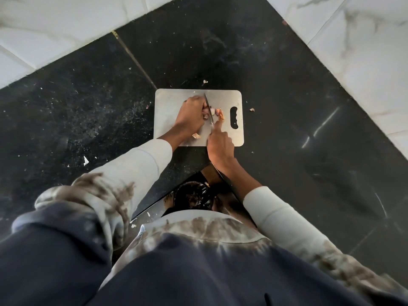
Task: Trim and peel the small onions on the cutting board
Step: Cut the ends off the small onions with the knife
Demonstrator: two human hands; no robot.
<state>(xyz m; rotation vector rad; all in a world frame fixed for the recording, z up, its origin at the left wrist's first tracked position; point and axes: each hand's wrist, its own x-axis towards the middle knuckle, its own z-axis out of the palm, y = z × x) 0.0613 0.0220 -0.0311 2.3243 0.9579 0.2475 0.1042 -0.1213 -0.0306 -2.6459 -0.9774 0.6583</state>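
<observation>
Head view, item by item.

Cutting board (176, 100) — a pale metal-looking board with a handle slot at its right end, lying flat on a dark speckled stone counter (276, 107). We read its central placement as keeping the work squarely under both arms.

Small onion (211, 111) — at the middle of the board, partly covered by our left hand. Just to its right lies a pinkish piece with papery skin (219, 113); whether it is a second onion or a trimmed end we cannot tell.

Left hand (191, 117) — fingers curled over the onion, pinning it against the board. We judge this hold is meant to stop the bulb from rolling under the blade.

Knife (208, 109) — narrow blade running from far to near across the onion's right side, touching or nearly touching it.

Right hand (220, 145) — wrapped round the knife handle at the board's near edge, forefinger stretched forward along the spine, probably for a steadier cut. We judge the step in hand to be trimming an end.

Peel scrap (196, 135) — on the board's near part, beside the left wrist. Further flakes (252, 110) lie on the counter beyond the board's right edge and past its far edge.

White marble-patterned tiles (66, 29) — backing the counter on the far sides.
</observation>
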